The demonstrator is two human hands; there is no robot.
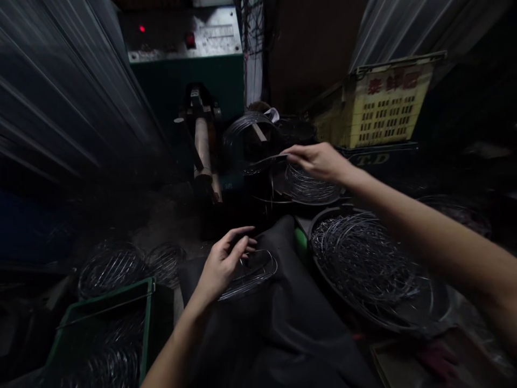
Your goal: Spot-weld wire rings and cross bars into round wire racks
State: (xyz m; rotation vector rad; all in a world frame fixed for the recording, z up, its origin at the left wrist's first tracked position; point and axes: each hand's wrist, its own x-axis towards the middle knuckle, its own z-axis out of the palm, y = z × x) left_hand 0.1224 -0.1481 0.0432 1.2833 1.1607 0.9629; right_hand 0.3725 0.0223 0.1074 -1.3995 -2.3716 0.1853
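My right hand [315,160] reaches forward with fingertips pinched on a thin metal wire [264,160] that extends left toward the machine. Beneath this hand, a coil of wire rings [309,186] rests on a dark tray. My left hand [221,265] hovers above my lap, its thumb and fingers loosely bent and apart. Just under those fingers, a looped wire frame [252,279] lies across dark cloth on my lap; whether the fingers touch it is hard to see. A green machine [226,81] with a projecting metal arm [203,145] stands ahead.
A wide round pan [319,258] full of tangled wire pieces sits at my right. Lower left is a green crate [148,323] with wire parts, near round wire racks [113,269]. A yellow crate [383,121] stands at the back right. More wire hoops [250,126] are beside the machine.
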